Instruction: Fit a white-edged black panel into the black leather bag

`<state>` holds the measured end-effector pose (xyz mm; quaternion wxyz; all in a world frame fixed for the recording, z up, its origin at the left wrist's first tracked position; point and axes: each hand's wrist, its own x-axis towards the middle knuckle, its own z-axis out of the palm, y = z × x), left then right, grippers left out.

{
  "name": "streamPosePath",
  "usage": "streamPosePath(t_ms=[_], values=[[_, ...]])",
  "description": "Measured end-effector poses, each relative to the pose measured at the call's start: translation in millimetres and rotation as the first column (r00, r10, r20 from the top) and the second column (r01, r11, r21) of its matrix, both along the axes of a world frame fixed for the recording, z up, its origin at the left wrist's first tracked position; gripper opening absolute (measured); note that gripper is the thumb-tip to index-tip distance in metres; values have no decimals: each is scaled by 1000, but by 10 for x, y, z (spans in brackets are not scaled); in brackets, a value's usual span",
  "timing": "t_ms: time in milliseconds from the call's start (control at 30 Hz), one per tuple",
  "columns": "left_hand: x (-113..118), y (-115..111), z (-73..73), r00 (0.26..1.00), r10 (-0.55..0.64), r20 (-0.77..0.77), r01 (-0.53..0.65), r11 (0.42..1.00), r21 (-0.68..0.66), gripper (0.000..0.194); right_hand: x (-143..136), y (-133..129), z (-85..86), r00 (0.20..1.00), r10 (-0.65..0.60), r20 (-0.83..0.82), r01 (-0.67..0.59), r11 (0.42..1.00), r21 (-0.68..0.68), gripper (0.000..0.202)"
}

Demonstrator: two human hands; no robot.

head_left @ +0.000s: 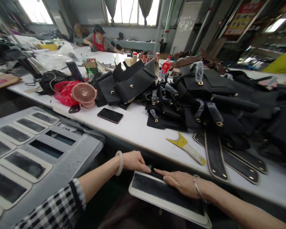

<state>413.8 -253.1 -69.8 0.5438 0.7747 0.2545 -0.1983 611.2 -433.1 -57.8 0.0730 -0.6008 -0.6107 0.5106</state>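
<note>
A black panel with a cream border (154, 188) is tilted in front of me, close to the table's near edge. At its upper left edge my left hand (134, 161) is closed, thumb and fingers pinched together. My right hand (184, 183) is closed along the panel's upper edge, with its thumb over the dark face and its index finger stretched toward the left hand. A small dark bit of material shows between the fingertips; I cannot make out its shape. The panel's underside is hidden.
Similar bordered panels (23, 163) lie on a grey sheet at left. On the white table are a phone (110, 115), a pink fan (84, 94), a yellow-ended tool (187, 148), black straps (214, 156) and piled black bags (205, 86). Across it, a person in a red apron (99, 43) works.
</note>
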Motion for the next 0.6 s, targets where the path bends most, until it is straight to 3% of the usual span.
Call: streamPosePath(t_ms=[167,333,400,500,567,600], values=[[75,0,127,985,-170,-28,172,981,95,29,214,-187,142,992,65,108,-52,991,-122,54],[109,-28,160,971,-233,-61,240,953,182,39,-8,19,79,984,124,131,-114,990,-83,56],[99,-40,155,971,-232,-65,240,945,223,36,-135,132,10,996,40,78,-36,998,-49,56],[71,-88,179,978,-208,-18,203,925,322,33,-151,200,-69,979,-202,-27,203,979,6,53],[56,-179,236,980,-192,59,153,903,402,40,-16,93,-103,911,-402,-90,408,910,75,53],[50,-250,274,976,-189,113,122,893,434,39,68,-24,-125,845,-520,-125,533,838,117,55]])
